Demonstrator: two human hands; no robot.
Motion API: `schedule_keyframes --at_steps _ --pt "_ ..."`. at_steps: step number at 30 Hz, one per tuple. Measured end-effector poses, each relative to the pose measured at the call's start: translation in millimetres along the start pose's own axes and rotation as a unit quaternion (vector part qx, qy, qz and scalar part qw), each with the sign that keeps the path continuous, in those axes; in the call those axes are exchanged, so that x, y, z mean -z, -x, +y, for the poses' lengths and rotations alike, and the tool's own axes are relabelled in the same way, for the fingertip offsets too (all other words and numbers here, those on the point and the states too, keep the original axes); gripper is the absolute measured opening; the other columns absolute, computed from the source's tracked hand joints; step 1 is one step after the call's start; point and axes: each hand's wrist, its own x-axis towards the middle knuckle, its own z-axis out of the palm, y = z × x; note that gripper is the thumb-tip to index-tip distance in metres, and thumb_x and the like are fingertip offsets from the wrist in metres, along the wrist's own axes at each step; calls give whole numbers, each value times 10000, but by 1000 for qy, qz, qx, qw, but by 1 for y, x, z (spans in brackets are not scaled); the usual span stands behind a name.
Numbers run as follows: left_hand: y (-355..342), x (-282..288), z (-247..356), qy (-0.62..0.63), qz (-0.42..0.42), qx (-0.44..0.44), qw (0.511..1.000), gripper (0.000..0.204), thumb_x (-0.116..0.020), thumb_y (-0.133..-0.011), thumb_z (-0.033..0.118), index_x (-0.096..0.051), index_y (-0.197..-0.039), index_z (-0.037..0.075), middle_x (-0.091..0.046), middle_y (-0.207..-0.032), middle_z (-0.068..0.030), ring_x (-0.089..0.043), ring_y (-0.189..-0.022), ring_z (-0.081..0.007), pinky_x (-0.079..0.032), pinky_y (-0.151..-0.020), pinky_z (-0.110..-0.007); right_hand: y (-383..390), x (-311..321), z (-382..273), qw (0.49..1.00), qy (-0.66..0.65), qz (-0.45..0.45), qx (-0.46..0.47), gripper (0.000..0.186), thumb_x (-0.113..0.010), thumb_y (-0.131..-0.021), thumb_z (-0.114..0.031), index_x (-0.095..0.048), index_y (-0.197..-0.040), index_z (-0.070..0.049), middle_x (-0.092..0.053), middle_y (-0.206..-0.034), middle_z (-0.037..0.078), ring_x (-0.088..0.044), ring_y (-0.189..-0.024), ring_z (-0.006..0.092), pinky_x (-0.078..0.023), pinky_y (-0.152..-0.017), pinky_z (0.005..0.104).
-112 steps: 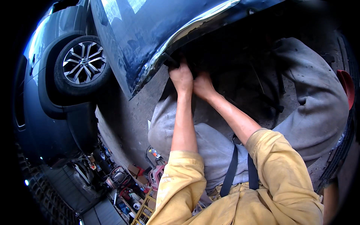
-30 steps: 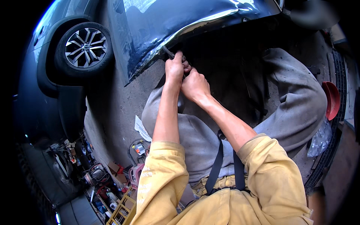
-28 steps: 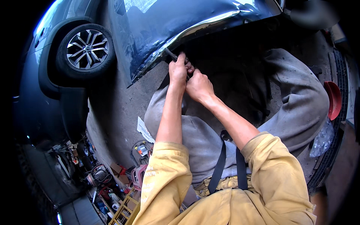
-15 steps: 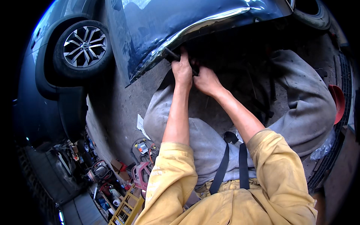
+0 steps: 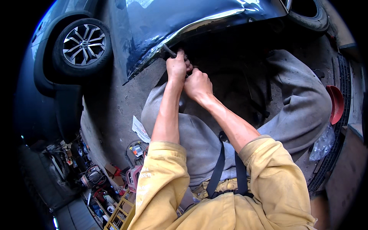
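A dark, bar-like tool (image 5: 168,50) slants along the lower edge of a dented dark blue car panel (image 5: 153,36). My left hand (image 5: 178,68) is wrapped round its middle, thumb lying forward along it. Close beside it, my right hand (image 5: 198,85) is closed round the tool's near end, mostly covering it. The tool's far tip lies at the crumpled lower lip of the panel; whether it touches the metal I cannot tell. Deep shadow under the panel hides what lies behind my fingers.
A car wheel (image 5: 84,45) stands at the far left. Beyond my right knee lie a red curved piece (image 5: 335,104) and a clear plastic bag (image 5: 322,143). A white paper sheet (image 5: 140,129) rests on the floor by my left leg, near tools and a yellow frame (image 5: 120,212).
Both hands have come slightly nearer to me with the tool, and more of its far end shows past my left hand. The whole view has shifted a little.
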Motion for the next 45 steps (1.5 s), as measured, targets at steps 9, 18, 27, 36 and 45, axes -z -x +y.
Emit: schedule_keyframes --at_steps 9,18,27,36,45 --pt "-2 9 -4 39 -61 8 997 368 -591 -989 300 -458 -714 96 -358 -571 17 -362 -510 -112 -357 -501 -272 0 4 3 1000 -23 -8 8 356 -525 -835 -185 -628 -1110 16 -663 -1051 299 -628 -1052 439 -492 -922 493" --pt "-12 -7 -32 16 12 -102 995 427 -584 -995 301 -448 -657 79 -438 -566 -6 -444 -483 -125 -382 -467 -309 -26 -4 46 990 -3 42 138 351 -605 -788 -121 -602 -1089 60 -642 -979 321 -621 -966 463 -501 -864 510" --pt "-14 -3 -30 -4 0 -96 995 460 -626 -967 378 -481 -652 76 -491 -558 -23 -486 -491 -134 -394 -483 -305 -34 -14 40 990 22 66 119 342 -594 -813 -193 -618 -1035 66 -653 -911 316 -634 -913 473 -506 -824 523" --pt "-14 -4 -29 -25 32 -109 993 509 -631 -954 428 -556 -636 38 -548 -576 -25 -518 -512 -124 -410 -499 -305 -43 -15 48 981 -15 34 189 332 -550 -815 -142 -600 -1022 113 -624 -942 366 -604 -946 511 -481 -859 538" --pt "-10 -7 -28 -30 31 -120 992 517 -625 -954 443 -565 -640 36 -556 -568 -30 -547 -517 -129 -433 -510 -305 -46 -10 56 970 41 43 236 330 -534 -819 -105 -582 -1047 129 -602 -981 390 -589 -969 520 -477 -876 538"
